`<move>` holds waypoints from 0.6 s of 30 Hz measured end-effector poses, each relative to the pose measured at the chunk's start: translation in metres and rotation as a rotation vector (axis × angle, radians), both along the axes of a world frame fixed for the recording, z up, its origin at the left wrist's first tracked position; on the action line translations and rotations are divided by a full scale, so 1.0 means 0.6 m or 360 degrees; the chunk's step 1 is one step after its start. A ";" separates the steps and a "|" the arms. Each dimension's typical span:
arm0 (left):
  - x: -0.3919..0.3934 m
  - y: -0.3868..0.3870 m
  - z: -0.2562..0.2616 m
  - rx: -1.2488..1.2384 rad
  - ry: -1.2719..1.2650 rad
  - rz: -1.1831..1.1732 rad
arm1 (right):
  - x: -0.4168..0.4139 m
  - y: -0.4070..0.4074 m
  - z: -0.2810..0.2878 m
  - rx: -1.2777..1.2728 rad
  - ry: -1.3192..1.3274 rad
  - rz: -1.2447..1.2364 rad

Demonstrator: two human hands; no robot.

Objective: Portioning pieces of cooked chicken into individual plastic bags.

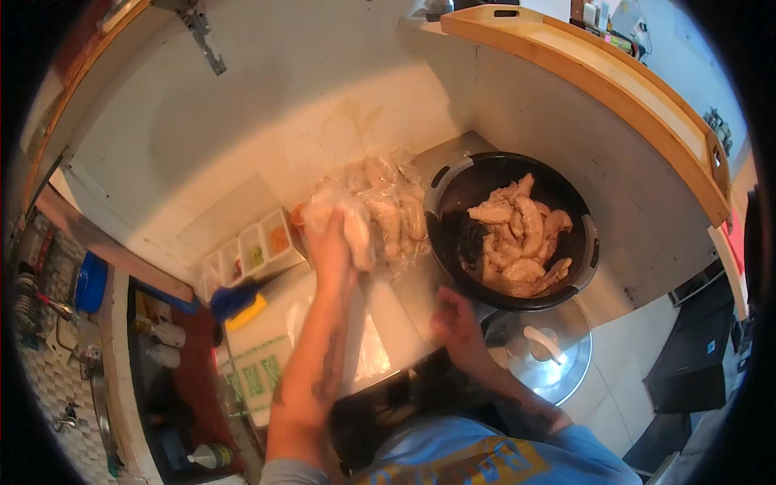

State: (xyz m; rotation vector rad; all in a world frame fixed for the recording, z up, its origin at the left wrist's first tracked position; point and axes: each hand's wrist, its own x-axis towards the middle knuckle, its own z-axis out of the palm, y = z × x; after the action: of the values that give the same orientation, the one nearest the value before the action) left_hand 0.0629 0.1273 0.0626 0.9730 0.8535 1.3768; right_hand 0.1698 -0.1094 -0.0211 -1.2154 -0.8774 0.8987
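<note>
My left hand point(332, 242) is closed on a clear plastic bag of pale raw meat point(357, 233), at the left end of a pile of similar bagged meat point(397, 212) by the wall. My right hand point(453, 321) is held, fingers partly curled, just below the rim of a black basin point(445, 267); nothing shows in it. Raw meat pieces point(524, 236), which look like chicken, lie heaped in the basin. Flat clear plastic bags point(371, 357) rest on a white board point(397, 315) in front of me.
A divided container point(257, 248) with small coloured items stands left of the bags, near a blue and yellow cloth or sponge point(245, 309). Below the basin is a round metal lid point(545, 357). A wooden tray point(582, 54) sits on the partition at the upper right.
</note>
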 end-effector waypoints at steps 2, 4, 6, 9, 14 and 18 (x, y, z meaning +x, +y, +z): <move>0.017 0.098 0.035 -0.0073 0.0022 -0.0105 | -0.010 -0.026 -0.029 -0.0021 0.0173 0.0091; 0.010 0.163 0.058 -0.0353 0.0209 -0.0319 | -0.027 -0.039 -0.031 0.0093 0.0253 0.0067; 0.002 0.173 0.068 -0.0547 0.0476 -0.0393 | -0.034 -0.058 -0.026 0.0179 0.0345 0.0043; -0.061 0.170 -0.002 -0.0063 0.1525 0.0454 | -0.035 -0.072 -0.013 0.0099 0.0397 0.0067; -0.201 -0.018 -0.074 0.0524 0.1428 -0.0097 | -0.028 -0.087 -0.013 -0.0006 0.0241 -0.0001; -0.219 -0.203 -0.107 0.0736 0.1913 -0.0146 | -0.060 -0.066 -0.036 0.0044 0.0022 0.0042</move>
State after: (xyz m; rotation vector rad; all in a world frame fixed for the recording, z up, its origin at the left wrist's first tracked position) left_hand -0.0683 0.0057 -0.0013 2.2549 1.3301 0.8161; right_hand 0.1337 -0.1492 -0.0430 -1.1748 -0.8938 0.9128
